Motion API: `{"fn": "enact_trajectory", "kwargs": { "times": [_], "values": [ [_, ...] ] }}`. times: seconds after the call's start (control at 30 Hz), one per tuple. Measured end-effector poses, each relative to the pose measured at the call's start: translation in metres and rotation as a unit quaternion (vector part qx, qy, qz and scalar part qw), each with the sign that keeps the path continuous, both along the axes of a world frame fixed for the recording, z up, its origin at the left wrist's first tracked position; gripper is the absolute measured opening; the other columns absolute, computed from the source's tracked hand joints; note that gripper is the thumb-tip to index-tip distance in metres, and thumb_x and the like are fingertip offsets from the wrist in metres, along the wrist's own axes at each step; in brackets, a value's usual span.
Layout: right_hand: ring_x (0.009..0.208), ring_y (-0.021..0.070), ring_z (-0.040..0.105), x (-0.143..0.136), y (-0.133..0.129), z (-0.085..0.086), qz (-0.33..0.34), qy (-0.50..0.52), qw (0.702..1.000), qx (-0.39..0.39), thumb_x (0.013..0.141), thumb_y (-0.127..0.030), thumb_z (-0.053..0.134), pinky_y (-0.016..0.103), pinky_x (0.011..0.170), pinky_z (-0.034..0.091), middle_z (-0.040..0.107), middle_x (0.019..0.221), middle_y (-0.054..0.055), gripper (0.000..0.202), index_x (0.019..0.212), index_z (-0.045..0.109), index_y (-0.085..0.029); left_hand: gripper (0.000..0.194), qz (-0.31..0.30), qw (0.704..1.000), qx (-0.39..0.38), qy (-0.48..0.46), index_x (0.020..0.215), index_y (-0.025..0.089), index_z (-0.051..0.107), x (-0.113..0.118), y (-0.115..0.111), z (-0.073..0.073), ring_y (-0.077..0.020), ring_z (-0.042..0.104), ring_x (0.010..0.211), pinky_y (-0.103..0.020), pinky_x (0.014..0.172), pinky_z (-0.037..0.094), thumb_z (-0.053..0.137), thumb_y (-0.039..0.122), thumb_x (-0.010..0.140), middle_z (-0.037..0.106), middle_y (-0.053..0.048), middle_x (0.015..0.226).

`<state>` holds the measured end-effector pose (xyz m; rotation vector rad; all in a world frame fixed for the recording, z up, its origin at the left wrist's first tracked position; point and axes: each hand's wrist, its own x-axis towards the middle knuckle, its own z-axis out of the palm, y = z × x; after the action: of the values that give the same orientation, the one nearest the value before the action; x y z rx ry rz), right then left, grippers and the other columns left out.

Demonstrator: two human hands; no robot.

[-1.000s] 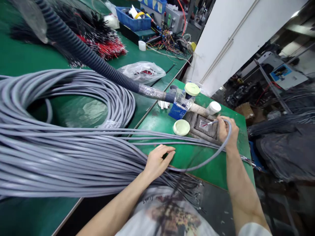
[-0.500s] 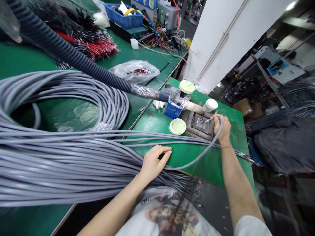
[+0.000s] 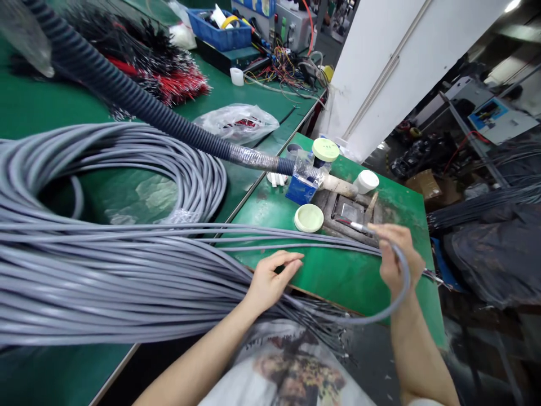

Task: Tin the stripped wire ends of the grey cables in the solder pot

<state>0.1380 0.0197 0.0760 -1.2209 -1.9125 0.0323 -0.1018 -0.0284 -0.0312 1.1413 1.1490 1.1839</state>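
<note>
My right hand (image 3: 401, 256) grips a grey cable (image 3: 382, 316) near its end. The stripped cable end (image 3: 359, 226), with a white part and thin reddish wires, points left over the near edge of a small square metal pot (image 3: 350, 212). From that hand the cable loops down and back toward my left. My left hand (image 3: 273, 276) lies at the green board's near edge, beside the cable bundle (image 3: 127, 287). Its fingers are stretched, the thumb tip close to them, and no object shows between. Several grey cables (image 3: 270, 230) run across the board beyond it.
A ribbed hose (image 3: 169, 115) reaches over the table to a nozzle beside the pot. Around it stand a shallow pale-green dish (image 3: 309, 217), a blue box (image 3: 300, 189), a lidded jar (image 3: 325, 149) and a white cup (image 3: 367, 180). Coiled cable (image 3: 203, 180) lies left; a white pillar (image 3: 376, 62) rises behind.
My right hand has drawn back from the pot toward me, bringing the cable end from the pot's middle to its near edge. The cable loop hangs lower. My left hand has barely moved.
</note>
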Motion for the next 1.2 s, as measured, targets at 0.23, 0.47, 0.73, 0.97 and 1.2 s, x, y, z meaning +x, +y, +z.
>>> {"fn": "enact_trajectory", "kwargs": {
  "times": [0.23,0.47,0.73,0.97,1.2],
  "values": [
    [0.099,0.0312,0.067,-0.012,-0.072,-0.042,0.172,-0.169,0.97,-0.006,0.08,-0.023,0.057,0.056,0.084,0.055,0.066,0.117,-0.004,0.066,0.141,0.041,-0.043,0.038,-0.1,0.961,-0.119,-0.228,0.095,0.016,0.076,0.031,-0.008,0.033,-0.0125,0.057,0.063,-0.024,0.064,0.047,0.065,0.049,0.08,0.07,-0.005,0.073],
    [0.102,0.0286,0.067,-0.003,-0.096,-0.06,0.194,-0.179,0.964,-0.013,0.075,-0.017,0.047,0.051,0.08,0.057,0.066,0.117,-0.005,0.07,0.141,0.043,-0.039,0.034,-0.104,0.966,-0.12,-0.204,0.085,0.015,0.078,0.034,-0.018,0.03,-0.0143,0.06,0.067,-0.024,0.067,0.048,0.069,0.046,0.077,0.072,-0.006,0.075],
    [0.121,0.0248,0.052,-0.001,-0.102,-0.067,0.244,-0.108,0.962,-0.057,0.089,-0.009,0.045,0.047,0.093,0.049,0.067,0.119,0.007,0.049,0.134,0.052,-0.025,0.027,-0.086,0.981,-0.064,-0.162,0.07,0.015,0.076,0.036,-0.021,0.027,-0.0183,0.066,0.081,-0.027,0.076,0.051,0.068,0.039,0.08,0.075,-0.009,0.083],
    [0.122,0.0262,0.051,0.002,-0.105,-0.072,0.249,-0.066,0.959,-0.122,0.092,-0.014,0.044,0.05,0.093,0.048,0.065,0.122,0.008,0.043,0.132,0.053,-0.027,0.025,-0.096,0.982,-0.049,-0.155,0.07,0.014,0.075,0.035,-0.021,0.025,-0.0157,0.063,0.073,-0.025,0.07,0.049,0.069,0.036,0.08,0.072,-0.008,0.079],
    [0.119,0.0254,0.055,-0.001,-0.108,-0.073,0.235,-0.041,0.962,-0.136,0.09,-0.012,0.045,0.05,0.091,0.05,0.066,0.121,0.006,0.045,0.131,0.054,-0.03,0.025,-0.104,0.982,-0.051,-0.152,0.07,0.013,0.074,0.036,-0.021,0.026,-0.0153,0.063,0.073,-0.025,0.07,0.048,0.068,0.036,0.08,0.071,-0.008,0.078]
  ]
}}
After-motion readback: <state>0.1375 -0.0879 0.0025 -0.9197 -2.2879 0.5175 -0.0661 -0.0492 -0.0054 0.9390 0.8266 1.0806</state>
